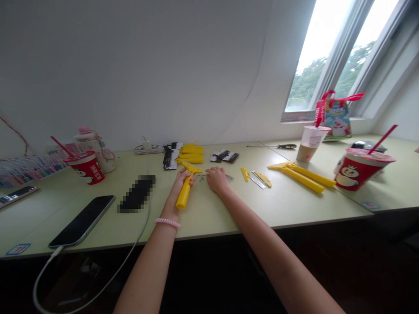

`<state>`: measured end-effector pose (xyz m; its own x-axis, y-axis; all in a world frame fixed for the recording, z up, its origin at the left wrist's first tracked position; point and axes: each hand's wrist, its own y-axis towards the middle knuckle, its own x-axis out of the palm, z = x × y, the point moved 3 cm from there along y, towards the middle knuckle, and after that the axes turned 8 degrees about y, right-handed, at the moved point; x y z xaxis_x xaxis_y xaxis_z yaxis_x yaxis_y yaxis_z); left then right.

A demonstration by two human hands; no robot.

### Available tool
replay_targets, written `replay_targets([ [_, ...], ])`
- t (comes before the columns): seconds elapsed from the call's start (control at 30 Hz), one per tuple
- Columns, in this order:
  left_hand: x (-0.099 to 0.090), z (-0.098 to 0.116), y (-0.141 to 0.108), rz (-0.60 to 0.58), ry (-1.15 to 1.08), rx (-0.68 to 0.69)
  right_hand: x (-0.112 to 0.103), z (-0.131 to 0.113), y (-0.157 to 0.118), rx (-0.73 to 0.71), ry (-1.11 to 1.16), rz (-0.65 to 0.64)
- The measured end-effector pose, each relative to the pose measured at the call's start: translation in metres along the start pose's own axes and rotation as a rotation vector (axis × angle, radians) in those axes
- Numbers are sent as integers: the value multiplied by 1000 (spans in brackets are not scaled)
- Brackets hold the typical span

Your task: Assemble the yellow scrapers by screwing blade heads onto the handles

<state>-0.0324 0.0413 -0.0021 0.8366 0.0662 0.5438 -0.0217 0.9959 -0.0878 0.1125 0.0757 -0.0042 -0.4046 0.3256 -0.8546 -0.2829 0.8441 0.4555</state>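
Observation:
My left hand (180, 182) is wrapped round a yellow scraper (184, 192), its wide head pointing away from me and its handle toward the table's front edge. Just to the right, my right hand (216, 179) rests low over the table beside some small metal screws (201, 178); its fingers are bent together, and whatever may be between them is too small to make out. Right of that hand lie a small yellow piece (245, 174), a clear strip (257, 180) and a yellow blade cover (263, 179).
Yellow handles (191, 154) and black-and-white packets (225, 156) lie near the wall. Two yellow scrapers (304, 175), a screwdriver (286, 146) and drink cups (362, 170) are at right. A phone (83, 221) with a cable and a red cup (87, 168) stand left.

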Motion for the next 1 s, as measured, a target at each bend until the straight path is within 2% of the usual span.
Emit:
replay_targets([
  [0.23,2,1,-3,25,-28,-31,9,-8,12,47,39,-56],
  [0.5,4,1,-5,-11,-19,-48,6,1,9,106,75,-46],
  [0.6,4,0,-6,-37,8,-55,0,15,7,239,288,35],
  [0.7,8,-1,-9,-122,58,-78,-9,26,6,343,718,169],
  [0.77,12,-2,-11,-185,113,-85,-13,26,6,319,990,224],
  [0.83,15,-1,-14,-223,167,-88,-16,21,5,266,1142,238],
  [1.0,19,-2,-19,-307,241,-76,-15,2,1,131,1217,233],
])
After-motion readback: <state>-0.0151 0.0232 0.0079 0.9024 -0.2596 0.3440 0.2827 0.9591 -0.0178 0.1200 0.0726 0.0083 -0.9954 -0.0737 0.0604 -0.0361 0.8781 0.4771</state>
